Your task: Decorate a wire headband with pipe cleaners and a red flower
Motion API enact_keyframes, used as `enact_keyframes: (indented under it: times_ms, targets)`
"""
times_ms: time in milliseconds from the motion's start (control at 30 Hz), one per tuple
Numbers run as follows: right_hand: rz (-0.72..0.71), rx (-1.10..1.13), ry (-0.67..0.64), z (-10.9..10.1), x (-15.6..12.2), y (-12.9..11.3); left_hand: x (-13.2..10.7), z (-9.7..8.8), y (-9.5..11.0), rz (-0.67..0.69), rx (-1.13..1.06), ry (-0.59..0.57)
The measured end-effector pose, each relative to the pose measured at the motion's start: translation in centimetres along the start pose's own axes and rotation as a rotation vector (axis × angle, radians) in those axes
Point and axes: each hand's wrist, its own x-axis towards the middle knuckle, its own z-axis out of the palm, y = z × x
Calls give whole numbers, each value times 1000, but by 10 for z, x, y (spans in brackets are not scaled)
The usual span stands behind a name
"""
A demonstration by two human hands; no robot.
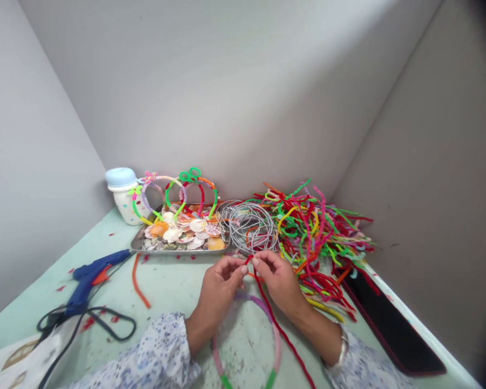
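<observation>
A red pipe cleaner [272, 312] is pinched near its upper end by both hands, and its long tail runs down toward the lower right. My left hand [222, 283] has thumb and fingertips closed on the short bent end. Just beside it, my right hand [278, 278] pinches the same pipe cleaner. Below the hands lies a headband [277, 336] wrapped in purple, pink and green; the red tail passes across its right side. Whether the red end forms a loop is hidden by the fingers.
Behind the hands stand a metal tray [178, 251] of shells with decorated headbands [185, 197], coiled grey wire [253, 224] and a heap of pipe cleaners [316, 229]. A blue glue gun [81, 289] with cord lies left, near a white bottle [125, 202]. A black strip [392, 324] lies right.
</observation>
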Motion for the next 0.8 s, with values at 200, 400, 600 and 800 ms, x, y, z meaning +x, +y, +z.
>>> enact_keyframes:
  times_ms: [200, 400, 600, 800]
  targets:
    - [9, 56, -17, 0, -2, 0, 1, 2, 3, -115, -149, -20]
    - [27, 99, -48, -1, -2, 4, 2, 1, 5, -120, -154, -44]
    - [10, 84, -53, -1, -2, 4, 2, 0, 5, -104, -116, -60]
    - [-4, 42, -58, -1, -2, 3, 3, -1, 3, -96, -95, -89]
